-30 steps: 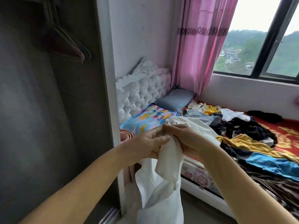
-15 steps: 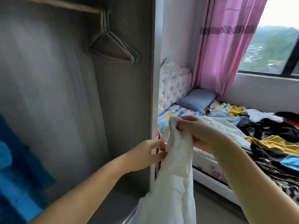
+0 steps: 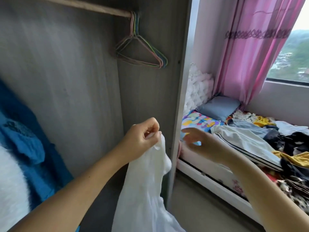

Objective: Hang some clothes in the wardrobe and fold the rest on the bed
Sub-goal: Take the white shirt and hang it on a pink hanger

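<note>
The wardrobe [image 3: 83, 81] stands open, grey-panelled inside, and everything else sits around it. Up at its rail [image 3: 87, 5] a bunch of coloured wire hangers [image 3: 142, 52] hangs; a blue garment [image 3: 25, 139] hangs at its left. In front of it the left hand [image 3: 142, 139] pinches the top of a white garment [image 3: 143, 190], which droops downward. The right hand [image 3: 200, 144], blurred, fingers spread, holds nothing. Right of the wardrobe lies the bed [image 3: 209, 180], heaped with clothes [image 3: 267, 136], a grey pillow [image 3: 219, 107] by the pink curtain [image 3: 247, 56].
</note>
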`<state>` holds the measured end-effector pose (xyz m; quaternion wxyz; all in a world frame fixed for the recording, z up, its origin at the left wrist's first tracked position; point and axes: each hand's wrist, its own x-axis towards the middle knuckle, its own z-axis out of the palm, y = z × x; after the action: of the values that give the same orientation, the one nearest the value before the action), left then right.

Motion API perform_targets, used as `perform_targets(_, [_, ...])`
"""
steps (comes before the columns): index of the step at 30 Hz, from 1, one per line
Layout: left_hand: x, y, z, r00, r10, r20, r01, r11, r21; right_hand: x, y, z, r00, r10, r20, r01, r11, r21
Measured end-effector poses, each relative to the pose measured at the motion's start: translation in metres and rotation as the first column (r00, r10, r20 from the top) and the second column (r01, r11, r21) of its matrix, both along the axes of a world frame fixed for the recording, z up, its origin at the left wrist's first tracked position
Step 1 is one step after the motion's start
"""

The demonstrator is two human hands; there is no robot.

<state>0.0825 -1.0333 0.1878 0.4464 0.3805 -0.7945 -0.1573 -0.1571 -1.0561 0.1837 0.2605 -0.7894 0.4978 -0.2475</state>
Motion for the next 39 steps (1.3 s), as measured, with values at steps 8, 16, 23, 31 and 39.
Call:
perform_targets(8, [0.018, 0.002, 0.027, 0.997, -0.050, 0.067, 0.034, 0.974, 0.223, 0.077, -0.015, -0.006, 0.985, 0.168, 0.025, -0.150, 0.929, -0.338])
perform_targets(16, [0.064, -0.012, 0.001, 0.854, 0.500, 0.146, -0.521, 0.828, 0.206, 0.070, -0.041, 0.031, 0.977, -0.034, 0.212, 0.140, 0.851, -0.506])
perform_targets(23, [0.095, -0.024, 0.022, 0.577, 0.763, 0.291, -0.718, 0.644, -0.265, 0.068, -0.051, 0.043, 0.893, -0.342, -0.292, 0.063, 0.738, -0.671])
perform_targets(31, [0.133, -0.026, 0.035, 0.600, 0.799, 0.046, -0.725, 0.567, -0.392, 0.056, -0.056, 0.021, 0.718, -0.524, -0.458, 0.254, 0.810, -0.528])
perform_targets(39, [0.145, -0.065, 0.019, 0.664, 0.745, -0.067, -0.748, 0.664, -0.023, 0.087, -0.078, 0.013, 0.956, -0.210, -0.206, 0.213, 0.977, -0.006])
